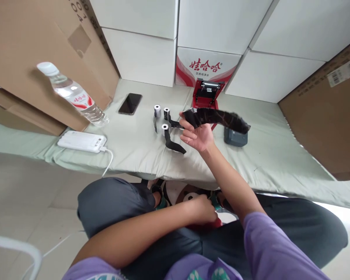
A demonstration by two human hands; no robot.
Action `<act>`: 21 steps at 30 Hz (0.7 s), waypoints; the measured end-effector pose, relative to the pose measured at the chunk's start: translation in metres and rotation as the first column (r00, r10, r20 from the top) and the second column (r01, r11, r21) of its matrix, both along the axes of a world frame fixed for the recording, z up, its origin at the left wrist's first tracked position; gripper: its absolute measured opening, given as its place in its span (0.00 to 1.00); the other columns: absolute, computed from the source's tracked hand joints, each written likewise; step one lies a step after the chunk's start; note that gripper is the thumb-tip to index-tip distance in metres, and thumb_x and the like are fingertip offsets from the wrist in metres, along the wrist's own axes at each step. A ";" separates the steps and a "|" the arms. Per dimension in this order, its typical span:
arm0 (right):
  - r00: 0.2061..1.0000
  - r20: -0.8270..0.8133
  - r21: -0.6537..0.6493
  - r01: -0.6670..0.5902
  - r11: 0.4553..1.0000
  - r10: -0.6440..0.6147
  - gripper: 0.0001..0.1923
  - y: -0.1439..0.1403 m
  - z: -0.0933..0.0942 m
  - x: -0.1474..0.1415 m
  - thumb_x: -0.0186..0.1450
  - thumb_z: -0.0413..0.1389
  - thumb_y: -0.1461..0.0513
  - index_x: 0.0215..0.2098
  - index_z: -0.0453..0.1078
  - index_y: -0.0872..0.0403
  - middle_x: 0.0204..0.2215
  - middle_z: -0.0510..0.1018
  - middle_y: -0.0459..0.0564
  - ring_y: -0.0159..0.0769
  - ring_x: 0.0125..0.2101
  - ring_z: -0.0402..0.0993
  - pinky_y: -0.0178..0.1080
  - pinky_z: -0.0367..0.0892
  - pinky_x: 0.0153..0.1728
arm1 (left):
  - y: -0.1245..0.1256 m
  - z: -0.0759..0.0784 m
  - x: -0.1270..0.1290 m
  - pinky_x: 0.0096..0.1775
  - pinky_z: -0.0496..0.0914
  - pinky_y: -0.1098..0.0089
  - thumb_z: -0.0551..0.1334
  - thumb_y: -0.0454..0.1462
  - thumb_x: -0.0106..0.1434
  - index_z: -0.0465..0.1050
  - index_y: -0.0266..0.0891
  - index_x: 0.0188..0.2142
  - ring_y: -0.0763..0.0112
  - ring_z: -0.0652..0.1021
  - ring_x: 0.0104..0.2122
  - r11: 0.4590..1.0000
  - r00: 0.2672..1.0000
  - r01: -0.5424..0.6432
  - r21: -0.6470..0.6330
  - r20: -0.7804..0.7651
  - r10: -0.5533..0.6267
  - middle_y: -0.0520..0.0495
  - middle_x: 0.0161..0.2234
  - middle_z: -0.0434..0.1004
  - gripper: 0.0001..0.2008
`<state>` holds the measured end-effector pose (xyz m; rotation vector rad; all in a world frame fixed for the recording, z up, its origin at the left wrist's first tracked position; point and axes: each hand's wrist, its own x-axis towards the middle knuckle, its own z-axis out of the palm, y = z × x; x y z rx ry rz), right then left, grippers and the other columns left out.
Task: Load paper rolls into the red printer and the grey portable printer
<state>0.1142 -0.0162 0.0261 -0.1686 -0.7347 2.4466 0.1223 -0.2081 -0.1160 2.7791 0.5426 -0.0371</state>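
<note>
My right hand [196, 134] is raised over the bed edge, palm up, holding a long curved black strip [218, 118] that stretches to the right. My left hand [202, 209] reaches down between my knees, closed around something red that is mostly hidden; beside it a white roll [191, 196] peeks out. Three small white rolls [162, 116] with black strips trailing from them stand on the green sheet [268, 155] just left of my right hand. A red printer [206, 93] with its lid open sits behind the strip.
A dark grey device [235, 137] lies right of my hand. A black phone [130, 103], a water bottle [72, 94] and a white power bank [82, 141] with a cable lie to the left. Cardboard boxes [326, 105] and white cartons [221, 23] ring the sheet.
</note>
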 end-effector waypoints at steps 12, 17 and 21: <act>0.550 0.334 0.942 -0.175 0.285 -0.766 0.22 0.036 0.025 0.030 0.69 0.58 0.54 0.60 0.69 0.48 0.58 0.74 0.57 0.50 0.58 0.71 0.48 0.70 0.56 | -0.002 0.013 -0.003 0.30 0.71 0.63 0.66 0.36 0.70 0.83 0.40 0.39 0.58 0.85 0.38 0.999 0.999 -0.032 0.025 0.006 0.032 0.41 0.38 0.87 0.05; 0.149 0.142 0.796 -0.604 0.023 -0.979 0.27 0.101 0.037 0.043 0.68 0.53 0.63 0.65 0.65 0.58 0.62 0.72 0.66 0.58 0.62 0.68 0.54 0.65 0.61 | -0.004 0.020 -0.008 0.29 0.69 0.64 0.66 0.34 0.68 0.80 0.39 0.34 0.59 0.85 0.35 0.998 1.000 -0.017 0.064 0.016 0.016 0.41 0.35 0.86 0.05; 0.055 0.174 0.673 -0.736 0.078 -0.983 0.23 0.131 0.033 0.036 0.66 0.57 0.64 0.60 0.70 0.58 0.55 0.78 0.66 0.59 0.55 0.74 0.56 0.69 0.56 | -0.002 0.025 -0.005 0.28 0.67 0.64 0.62 0.36 0.70 0.81 0.39 0.37 0.61 0.85 0.38 1.000 0.999 -0.010 0.012 -0.043 0.010 0.41 0.40 0.87 0.08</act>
